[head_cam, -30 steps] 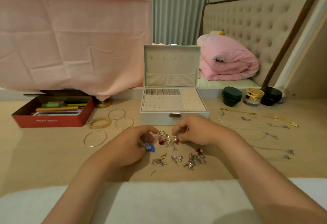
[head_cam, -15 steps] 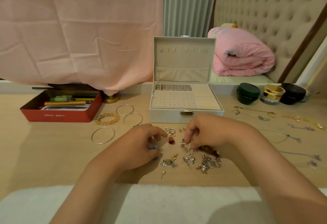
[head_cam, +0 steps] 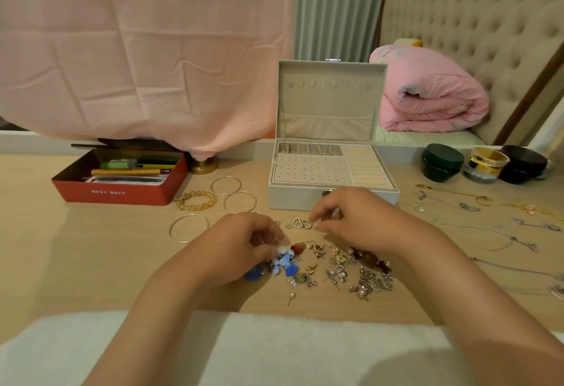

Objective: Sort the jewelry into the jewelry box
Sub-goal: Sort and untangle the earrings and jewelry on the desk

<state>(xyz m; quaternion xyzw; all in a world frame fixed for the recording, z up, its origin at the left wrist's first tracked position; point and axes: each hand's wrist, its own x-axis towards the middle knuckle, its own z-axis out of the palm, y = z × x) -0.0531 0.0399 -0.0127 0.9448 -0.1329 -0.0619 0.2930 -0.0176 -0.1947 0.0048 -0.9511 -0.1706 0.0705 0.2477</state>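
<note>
Jewelry box stands open at the back of the worktop, lid upright, compartments bare as far as visible; loose earrings heaped in front of it. Left hand has its fingers curled down over blue pieces; fingertips hidden, grip cannot be confirmed. Right hand pinches the right end of the heart charms between thumb and forefinger (contact small, slightly blurred). Bangles lie left of the box; thin necklaces to the right, cut off at the frame edge.
</note>
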